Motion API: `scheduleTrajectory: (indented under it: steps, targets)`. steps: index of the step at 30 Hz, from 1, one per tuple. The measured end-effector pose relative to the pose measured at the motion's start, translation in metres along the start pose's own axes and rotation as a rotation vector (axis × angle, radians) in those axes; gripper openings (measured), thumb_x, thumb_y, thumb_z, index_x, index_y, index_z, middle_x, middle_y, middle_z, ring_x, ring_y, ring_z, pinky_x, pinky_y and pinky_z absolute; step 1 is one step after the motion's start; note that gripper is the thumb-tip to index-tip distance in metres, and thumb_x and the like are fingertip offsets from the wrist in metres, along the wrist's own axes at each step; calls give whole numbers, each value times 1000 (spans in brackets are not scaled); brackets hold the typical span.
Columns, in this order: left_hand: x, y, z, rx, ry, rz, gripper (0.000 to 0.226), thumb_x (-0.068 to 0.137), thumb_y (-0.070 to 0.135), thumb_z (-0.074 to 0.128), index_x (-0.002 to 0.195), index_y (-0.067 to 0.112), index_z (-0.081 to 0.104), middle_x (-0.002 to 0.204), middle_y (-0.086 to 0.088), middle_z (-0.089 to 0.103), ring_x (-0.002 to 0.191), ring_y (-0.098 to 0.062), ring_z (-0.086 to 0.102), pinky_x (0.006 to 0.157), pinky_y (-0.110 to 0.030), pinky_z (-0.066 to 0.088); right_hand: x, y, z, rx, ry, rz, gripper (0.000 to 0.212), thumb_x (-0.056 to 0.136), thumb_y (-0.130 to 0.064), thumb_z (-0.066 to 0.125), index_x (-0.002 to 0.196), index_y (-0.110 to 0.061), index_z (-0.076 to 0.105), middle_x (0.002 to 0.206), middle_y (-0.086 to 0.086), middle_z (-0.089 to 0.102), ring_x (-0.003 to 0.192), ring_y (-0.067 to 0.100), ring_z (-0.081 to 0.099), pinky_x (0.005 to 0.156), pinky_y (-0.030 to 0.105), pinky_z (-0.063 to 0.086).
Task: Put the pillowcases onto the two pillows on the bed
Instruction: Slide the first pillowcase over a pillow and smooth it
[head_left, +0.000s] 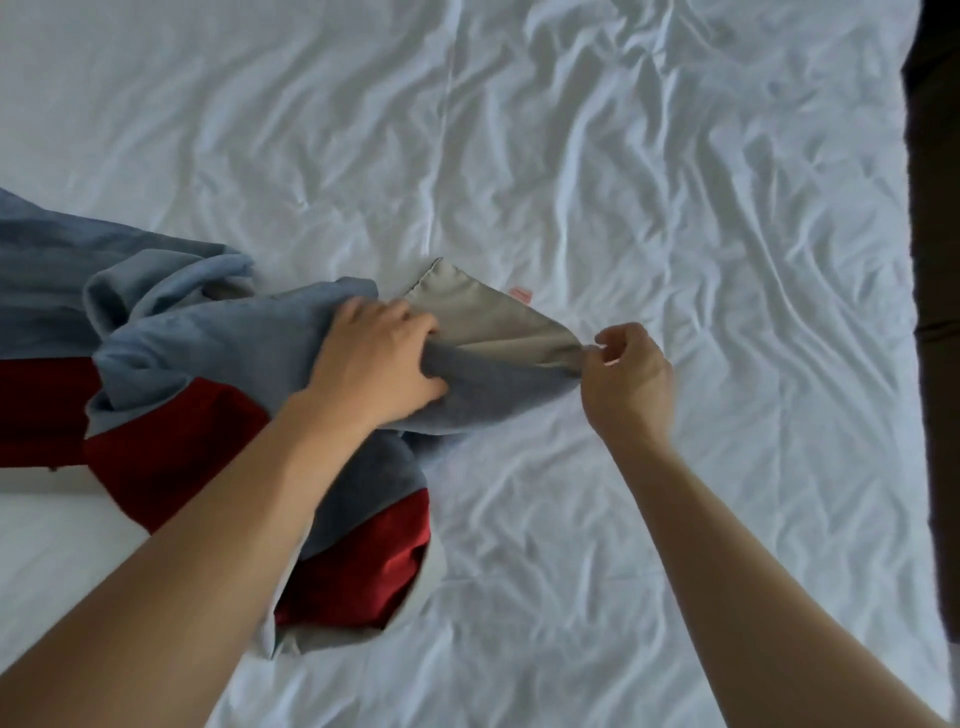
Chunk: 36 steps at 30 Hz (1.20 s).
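Two bare forearms were seen nearest the camera, entering from the lower edge of the frame and reaching toward the middle. At the centre left, the left hand (382, 356) was closed around a bunched fold of the blue-grey pillowcase (249, 348), with the fingers curled into the cloth. Just to the right of the centre, the right hand (626, 371) was closed in a pinch, and the corner of the same pillowcase was held between the thumb and the fingertips. Between both hands the fabric was pulled out into a pointed shape, and a lighter beige-grey inner side (483, 317) was shown there, with a stitched edge along its upper left border. A small pink label (521, 294) was seen just beside this beige part, lying on the sheet. The rest of the pillowcase was spread in loose folds toward the left edge of the frame. Under it and partly covered by it, dark red fabric (171, 447) was visible at the left and lower left; whether this was a pillow could not be told with certainty. Everything was lying on the white bed sheet (675, 208), which was much wrinkled and filled most of the frame. At the right edge, a dark brown vertical surface (935, 208) was seen beside the bed.
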<state>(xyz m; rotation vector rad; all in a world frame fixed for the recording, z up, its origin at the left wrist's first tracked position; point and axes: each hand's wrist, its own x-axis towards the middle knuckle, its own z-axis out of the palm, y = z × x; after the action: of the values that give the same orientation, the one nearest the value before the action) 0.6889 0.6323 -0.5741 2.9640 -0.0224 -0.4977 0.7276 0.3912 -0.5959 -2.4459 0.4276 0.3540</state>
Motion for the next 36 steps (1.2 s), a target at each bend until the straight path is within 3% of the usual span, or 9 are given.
scheduleTrajectory:
  steps: [5, 11, 16, 20, 23, 25, 28, 31, 36]
  targets:
    - [-15, -29, 6, 34, -33, -142, 41, 80, 47, 67, 117, 32, 63, 110, 2, 67, 104, -25, 59, 100, -42, 36, 0, -23, 24, -18, -173, -98, 45, 92, -37, 50, 135, -26, 52, 125, -4, 61, 113, 20, 58, 93, 42, 50]
    - [-17, 13, 27, -77, 5, -18, 63, 73, 54, 67, 128, 27, 53, 126, 3, 56, 116, -23, 54, 103, -40, 34, -6, -31, 39, -130, -207, -197, 9, 86, -29, 56, 89, -20, 57, 72, -6, 58, 71, 25, 58, 66, 36, 48]
    - [-20, 55, 40, -35, -17, 66, 78, 65, 63, 69, 130, 24, 51, 126, 4, 57, 117, -21, 54, 114, -43, 22, -13, -19, 25, -107, -158, -106, 4, 83, -25, 55, 79, -24, 54, 70, -7, 57, 65, 18, 54, 54, 28, 36]
    - [-17, 78, 46, 56, 105, 85, 35, 87, 41, 62, 117, 24, 54, 111, 3, 66, 102, -20, 60, 105, -33, 32, -26, -13, 13, -68, -163, -60, 4, 81, -25, 57, 77, -25, 57, 70, -7, 61, 61, 12, 57, 48, 25, 38]
    - [-18, 82, 37, -253, 137, 99, 9, 88, 26, 63, 97, 24, 65, 85, -1, 72, 79, -25, 64, 70, -31, 38, -36, -2, 8, 103, -163, -23, 11, 87, -31, 56, 80, -25, 62, 72, -8, 65, 66, 13, 63, 54, 28, 47]
    - [-20, 79, 26, -482, -28, 119, 4, 86, 29, 65, 87, 33, 66, 76, 4, 69, 72, -20, 63, 60, -31, 41, -40, 6, 3, 250, -122, 38, 19, 93, -31, 49, 90, -25, 67, 78, -10, 66, 74, 11, 64, 59, 25, 46]
    - [-22, 58, 9, -675, -281, 124, 26, 84, 26, 65, 70, 48, 63, 70, 15, 66, 73, -5, 62, 61, -22, 42, -46, 15, 1, 390, -179, 26, 49, 85, -4, 43, 120, -30, 66, 102, -11, 66, 90, 4, 65, 70, 16, 49]
    - [-24, 17, -6, -936, -220, -92, 19, 85, 22, 68, 76, 38, 72, 73, 21, 71, 75, 4, 65, 67, -14, 44, -57, 6, 8, 262, -303, -266, 77, 69, 14, 43, 134, -24, 61, 121, -6, 60, 102, 10, 60, 84, 14, 46]
    - [-36, -21, -6, -940, -171, -256, 11, 89, 35, 65, 83, 28, 70, 71, 14, 72, 81, -5, 69, 65, -19, 44, -84, -29, 37, 202, -316, -420, 42, 81, -14, 69, 119, -30, 65, 98, -25, 59, 95, 2, 57, 81, 11, 43]
